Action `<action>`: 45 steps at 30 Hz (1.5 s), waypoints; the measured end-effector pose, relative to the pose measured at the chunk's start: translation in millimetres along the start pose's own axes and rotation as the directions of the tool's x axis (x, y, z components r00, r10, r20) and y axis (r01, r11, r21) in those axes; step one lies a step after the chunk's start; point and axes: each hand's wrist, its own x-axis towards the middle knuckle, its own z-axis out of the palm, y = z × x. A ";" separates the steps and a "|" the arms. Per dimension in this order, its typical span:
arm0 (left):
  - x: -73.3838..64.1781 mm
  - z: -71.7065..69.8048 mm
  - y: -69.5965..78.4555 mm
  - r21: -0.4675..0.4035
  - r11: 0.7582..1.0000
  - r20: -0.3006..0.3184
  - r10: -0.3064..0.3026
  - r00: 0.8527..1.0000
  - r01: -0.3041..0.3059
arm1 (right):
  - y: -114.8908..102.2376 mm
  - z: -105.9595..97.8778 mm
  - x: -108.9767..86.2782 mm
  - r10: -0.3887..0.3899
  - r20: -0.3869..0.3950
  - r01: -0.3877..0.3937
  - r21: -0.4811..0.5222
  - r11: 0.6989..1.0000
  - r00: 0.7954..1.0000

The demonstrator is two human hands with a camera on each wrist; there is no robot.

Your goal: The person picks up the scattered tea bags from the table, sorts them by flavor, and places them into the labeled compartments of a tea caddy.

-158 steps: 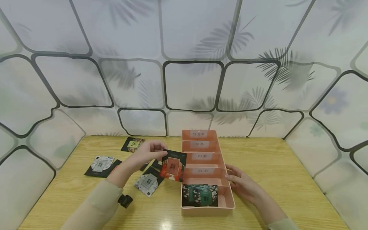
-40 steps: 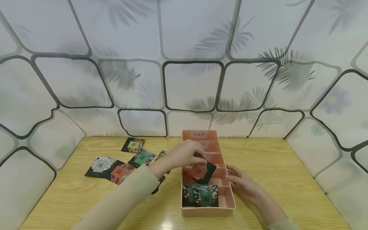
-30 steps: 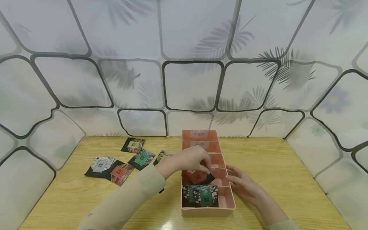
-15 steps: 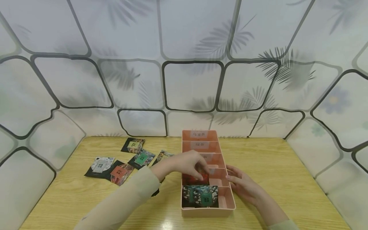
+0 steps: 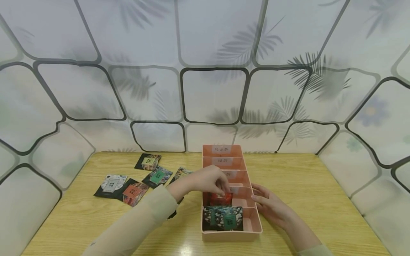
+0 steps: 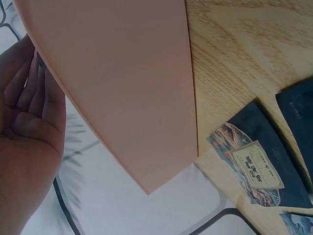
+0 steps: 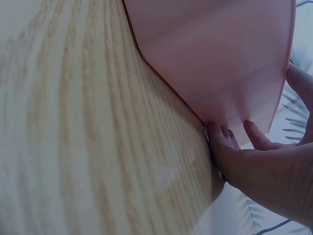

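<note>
Table (image 5: 301, 192) wooden, wall (image 5: 214, 96) leaf-printed; left hand (image 5: 213, 179): grip unclear; right hand (image 5: 271, 204): uncurled against box (image 5: 230, 236)

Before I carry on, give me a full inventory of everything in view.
Table: one, yellow wood, beneath everything
Backdrop: one, white with dark outlines, behind the table
Box: one, pink, on the table
Paper labels: at least four, white, inside the box
Green-label packets: at least two, dark, nearest compartment
Red packet: at least one, red, second-nearest compartment
Loose packets: at least five, dark with coloured prints, left of the box
Dark object: one, black, left of the box, partly hidden; unidentifiable
Sleeves: two, cream, both arms
Left hand: one, bare, at the red packet
Right hand: one, bare, fingers touching the box's right side
</note>
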 end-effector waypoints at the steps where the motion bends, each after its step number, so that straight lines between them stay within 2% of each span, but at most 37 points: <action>1: -0.5 -0.5 -0.1 -0.001 1.000 -0.004 0.002 1.000 -0.002 | -0.3 -0.1 0.1 0.003 -0.002 -0.003 0.000 1.000 1.000; 10: -4.5 -6.0 -1.9 0.033 0.999 -0.054 -0.006 0.999 0.008 | -3.0 0.6 0.2 0.035 -0.021 -0.035 0.005 0.999 0.999; 19: -10.2 -13.9 -11.6 0.017 1.000 -0.081 0.018 0.997 -0.017 | -1.3 0.2 0.0 0.027 -0.017 -0.027 0.015 1.000 0.999; 23: -16.3 -19.6 -12.4 0.002 1.000 -0.097 -0.002 0.995 0.003 | -1.0 0.3 0.6 0.031 -0.018 -0.031 0.019 0.999 0.999; 30: -32.7 -34.4 -14.2 0.062 0.998 -0.146 -0.025 0.989 0.034 | -2.0 0.1 0.4 0.031 -0.014 -0.031 0.017 0.999 0.999; 38: -55.8 -51.7 -19.9 0.044 0.998 -0.212 -0.029 0.977 0.039 | -2.3 -1.2 0.1 0.037 -0.015 -0.037 0.022 0.999 0.999; 45: -81.7 -64.4 -26.9 0.016 0.993 -0.264 -0.106 0.959 0.115 | -1.5 -1.3 -0.2 0.031 -0.013 -0.031 0.019 0.999 0.999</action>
